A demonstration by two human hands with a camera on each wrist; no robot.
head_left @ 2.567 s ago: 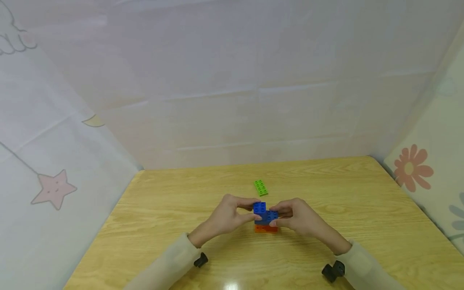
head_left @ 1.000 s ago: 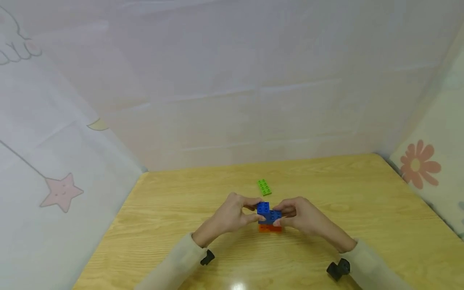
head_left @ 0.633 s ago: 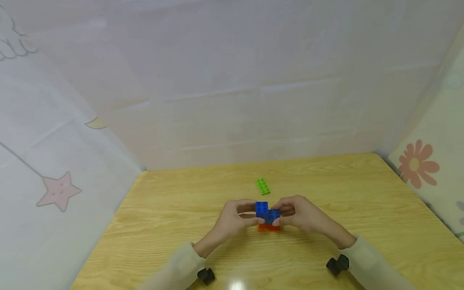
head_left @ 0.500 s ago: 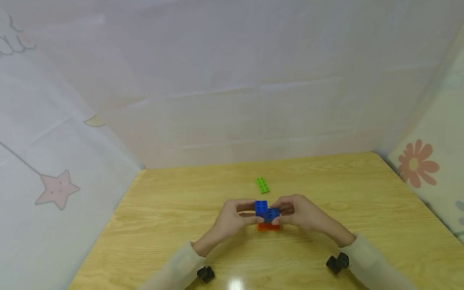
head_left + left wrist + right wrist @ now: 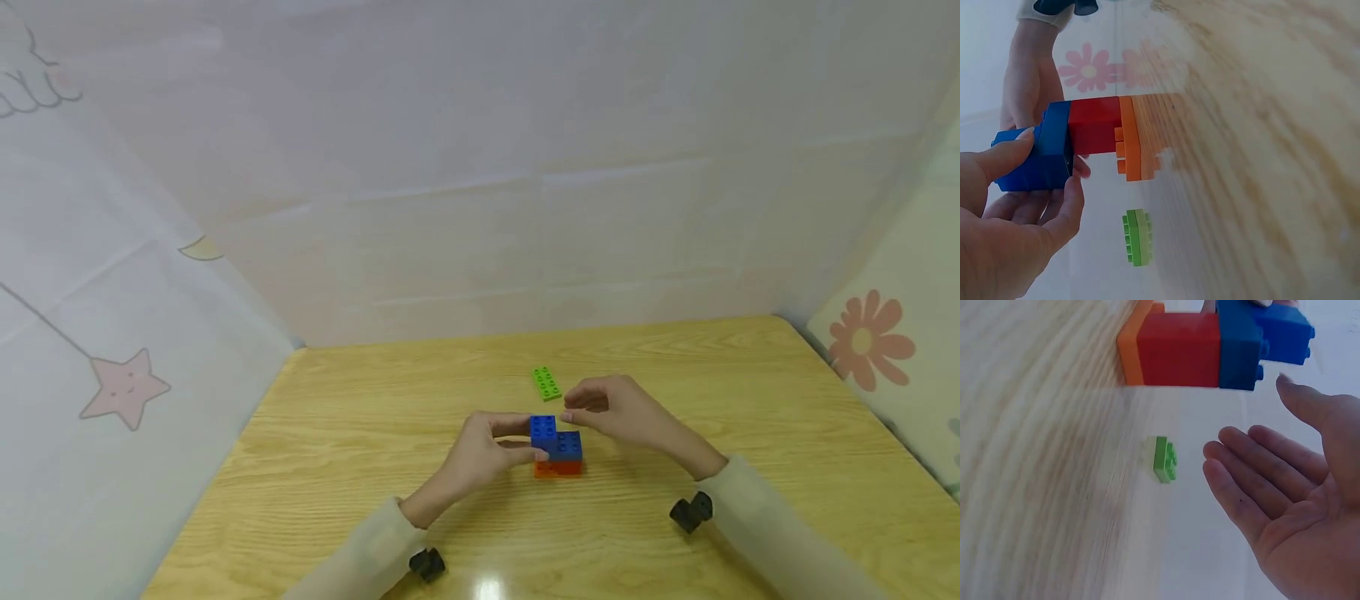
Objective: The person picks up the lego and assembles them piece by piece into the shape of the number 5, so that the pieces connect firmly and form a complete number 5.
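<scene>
A small stack of toy building bricks stands on the table. At the bottom lies a flat orange brick [image 5: 545,471], with a red brick [image 5: 1179,349] on its right part. Above the red one sits a flat blue brick [image 5: 570,445], topped on its left by a taller blue brick [image 5: 542,427]. My left hand [image 5: 480,450] pinches this taller blue brick, thumb in front and fingers behind. Apart from the stack, up and to its right, my right hand [image 5: 628,414] is open and holds nothing. Behind the stack is a flat green brick [image 5: 547,383].
The wooden table [image 5: 360,417] bears the stack and the green brick. A pale cloth wall [image 5: 480,250] rises at its back edge, with printed cloth along the left and right sides. Dark wrist devices [image 5: 692,512] hang by both sleeves.
My right hand has let go of the flat blue brick and moved up and away. My left hand, with fingers straightened slightly, keeps its hold. The stack stays in place.
</scene>
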